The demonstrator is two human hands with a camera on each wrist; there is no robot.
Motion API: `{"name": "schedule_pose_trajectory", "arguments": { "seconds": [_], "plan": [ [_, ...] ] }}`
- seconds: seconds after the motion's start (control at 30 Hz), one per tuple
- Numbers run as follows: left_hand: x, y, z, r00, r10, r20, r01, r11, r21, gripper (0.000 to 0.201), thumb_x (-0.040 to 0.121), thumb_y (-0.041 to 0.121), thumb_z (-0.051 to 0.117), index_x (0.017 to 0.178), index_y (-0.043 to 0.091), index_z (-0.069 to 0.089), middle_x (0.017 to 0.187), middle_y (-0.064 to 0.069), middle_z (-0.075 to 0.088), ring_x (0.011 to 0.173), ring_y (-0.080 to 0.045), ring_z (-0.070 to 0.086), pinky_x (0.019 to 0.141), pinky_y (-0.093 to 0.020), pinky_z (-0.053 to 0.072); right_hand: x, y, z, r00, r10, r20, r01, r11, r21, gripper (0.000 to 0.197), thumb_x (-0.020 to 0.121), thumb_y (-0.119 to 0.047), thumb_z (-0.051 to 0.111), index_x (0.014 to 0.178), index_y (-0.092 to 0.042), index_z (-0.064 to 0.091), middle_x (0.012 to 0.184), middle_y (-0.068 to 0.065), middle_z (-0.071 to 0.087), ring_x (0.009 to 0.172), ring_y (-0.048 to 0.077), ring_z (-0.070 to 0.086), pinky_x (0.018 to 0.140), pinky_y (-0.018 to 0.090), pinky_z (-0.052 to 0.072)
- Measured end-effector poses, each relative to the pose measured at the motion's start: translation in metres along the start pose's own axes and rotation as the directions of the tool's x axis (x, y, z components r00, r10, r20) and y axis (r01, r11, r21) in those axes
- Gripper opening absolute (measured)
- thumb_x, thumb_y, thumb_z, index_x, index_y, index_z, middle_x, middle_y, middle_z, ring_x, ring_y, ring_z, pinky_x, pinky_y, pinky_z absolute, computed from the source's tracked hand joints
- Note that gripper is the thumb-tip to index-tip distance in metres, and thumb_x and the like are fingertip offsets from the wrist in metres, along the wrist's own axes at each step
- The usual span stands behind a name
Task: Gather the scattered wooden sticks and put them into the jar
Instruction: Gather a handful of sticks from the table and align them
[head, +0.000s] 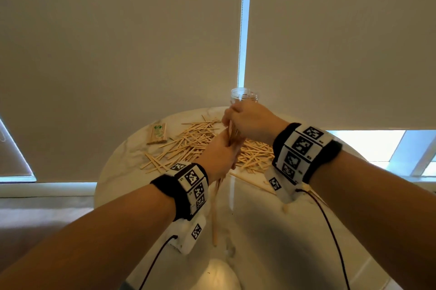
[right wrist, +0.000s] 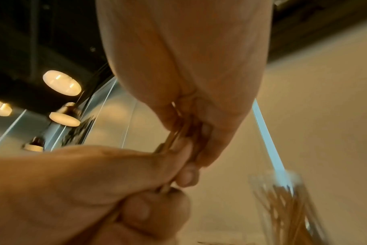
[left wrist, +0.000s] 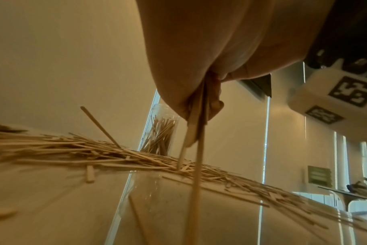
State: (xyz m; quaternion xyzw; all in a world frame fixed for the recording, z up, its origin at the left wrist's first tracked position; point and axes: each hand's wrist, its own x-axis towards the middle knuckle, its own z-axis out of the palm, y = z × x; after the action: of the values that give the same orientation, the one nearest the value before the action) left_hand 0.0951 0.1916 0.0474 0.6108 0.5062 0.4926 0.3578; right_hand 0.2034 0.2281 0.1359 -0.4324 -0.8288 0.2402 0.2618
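Head view showed both hands raised above a round marble table, meeting over the middle of a pile of scattered wooden sticks. The left hand gripped a small bundle of sticks with curled fingers; the lower ends of that bundle hung below the hand toward the near part of the table. The right hand closed its fingers on the upper part of the same bundle, just above the left hand and touching it.

The clear plastic jar stood upright at the far edge of the table, directly behind the right hand, with its mouth open. The left wrist view showed the jar already partly filled with sticks standing loosely inside it. The pile spread to both sides of the hands, and single sticks lay apart from it on the near part of the table.

The left wrist view showed the left hand's fingers pinched tight around several sticks, and one long stick extended downward past the pile. The right wrist view showed the right hand's fingers clamped on the bundle, with the left thumb and fingers pressed against the sticks immediately below.

A wrapped pack of sticks with a green label lay on the left part of the table, beside the pile and apart from it. Each wrist carried a black band with white marker blocks, and a cable ran from each. Pale roller blinds covered the windows behind the table.
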Motion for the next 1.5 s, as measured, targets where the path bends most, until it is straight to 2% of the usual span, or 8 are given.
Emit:
{"name": "schedule_pose_trajectory", "arguments": {
  "seconds": [0.2, 0.3, 0.5, 0.63, 0.8, 1.0, 1.2, 1.5],
  "plan": [
    [0.003, 0.009, -0.007, 0.997, -0.072, -0.009, 0.069, 0.983, -0.171, 0.015, 0.108, 0.026, 0.039, 0.101, 0.018, 0.05, 0.06, 0.007, 0.044, 0.049, -0.008, 0.039, 0.051, -0.028, 0.038, -0.007, 0.014, 0.01, 1.0, -0.007, 0.026, 0.005, 0.997, 0.077, 0.066, 0.101, -0.057, 0.042, 0.153, -0.017, 0.034, 0.146, 0.003, 0.05, 0.133, 0.023, 0.049, 0.105, 0.034, 0.039],
    [0.01, 0.009, -0.023, 0.981, -0.086, -0.174, 0.036, 0.962, -0.271, 0.017, 0.108, 0.03, 0.039, 0.106, 0.016, 0.047, 0.067, 0.003, 0.046, 0.053, -0.01, 0.044, 0.052, -0.028, 0.043, -0.019, 0.026, 0.015, 0.998, 0.047, 0.048, -0.053, 0.992, 0.116, 0.09, 0.086, -0.076, 0.049, 0.154, -0.022, 0.027, 0.139, 0.002, 0.056, 0.119, 0.021, 0.061, 0.102, 0.045, 0.049],
    [0.017, 0.017, -0.035, 0.928, -0.16, -0.336, -0.051, 0.84, -0.54, 0.01, 0.109, 0.027, 0.038, 0.107, 0.018, 0.043, 0.063, 0.004, 0.04, 0.052, -0.01, 0.04, 0.053, -0.027, 0.044, -0.047, 0.036, 0.043, 0.803, 0.215, 0.556, -0.3, 0.952, 0.064, 0.029, 0.097, -0.019, 0.065, 0.121, -0.003, 0.062, 0.101, 0.01, 0.077, 0.09, 0.023, 0.076, 0.088, 0.036, 0.06],
    [0.013, 0.014, -0.027, 0.944, -0.13, -0.302, -0.045, 0.858, -0.511, 0.015, 0.109, 0.025, 0.039, 0.096, 0.017, 0.04, 0.064, 0.003, 0.04, 0.052, -0.01, 0.04, 0.054, -0.027, 0.043, -0.043, 0.031, 0.047, 0.904, 0.193, 0.383, -0.326, 0.889, 0.322, 0.028, 0.092, -0.004, 0.069, 0.118, 0.002, 0.06, 0.098, 0.016, 0.076, 0.088, 0.025, 0.076, 0.08, 0.032, 0.062],
    [0.016, 0.013, -0.027, 0.909, -0.138, -0.394, -0.062, 0.89, -0.453, 0.012, 0.108, 0.026, 0.039, 0.098, 0.019, 0.043, 0.065, 0.004, 0.043, 0.057, -0.011, 0.043, 0.06, -0.031, 0.044, -0.044, 0.02, 0.045, 0.859, 0.086, 0.505, -0.326, 0.852, 0.41, 0.042, 0.087, -0.005, 0.071, 0.124, -0.012, 0.052, 0.119, 0.013, 0.065, 0.105, 0.027, 0.069, 0.091, 0.036, 0.059],
    [0.01, 0.025, -0.005, 0.935, -0.146, -0.323, 0.03, 0.941, -0.336, 0.011, 0.108, 0.027, 0.038, 0.105, 0.021, 0.047, 0.083, -0.002, 0.064, 0.09, -0.017, 0.063, 0.094, -0.039, 0.047, -0.038, 0.025, 0.05, 0.928, 0.198, 0.314, -0.223, 0.974, 0.045, 0.031, 0.103, -0.035, 0.047, 0.124, -0.012, 0.052, 0.1, 0.014, 0.067, 0.074, 0.025, 0.073, 0.07, 0.04, 0.064],
    [0.007, 0.032, -0.008, 0.973, -0.147, -0.178, 0.081, 0.94, -0.332, 0.031, 0.106, 0.019, 0.044, 0.08, 0.013, 0.061, 0.081, -0.008, 0.066, 0.083, -0.026, 0.059, 0.092, -0.044, 0.049, -0.042, 0.039, 0.045, 0.98, 0.11, 0.167, -0.121, 0.991, 0.053, 0.023, 0.104, -0.026, 0.043, 0.106, -0.012, 0.061, 0.077, -0.001, 0.057, 0.067, 0.014, 0.054, 0.059, 0.03, 0.047],
    [0.015, 0.037, -0.016, 0.967, -0.21, -0.147, 0.12, 0.878, -0.463, 0.02, 0.097, 0.029, 0.062, 0.107, 0.012, 0.055, 0.102, -0.01, 0.076, 0.101, -0.028, 0.072, 0.102, -0.051, 0.049, -0.04, 0.051, 0.04, 0.999, -0.012, 0.037, 0.016, 0.994, -0.11, 0.039, 0.105, -0.041, 0.039, 0.084, -0.014, 0.059, 0.068, -0.001, 0.056, 0.061, 0.015, 0.052, 0.061, 0.033, 0.043]
  ]
}}
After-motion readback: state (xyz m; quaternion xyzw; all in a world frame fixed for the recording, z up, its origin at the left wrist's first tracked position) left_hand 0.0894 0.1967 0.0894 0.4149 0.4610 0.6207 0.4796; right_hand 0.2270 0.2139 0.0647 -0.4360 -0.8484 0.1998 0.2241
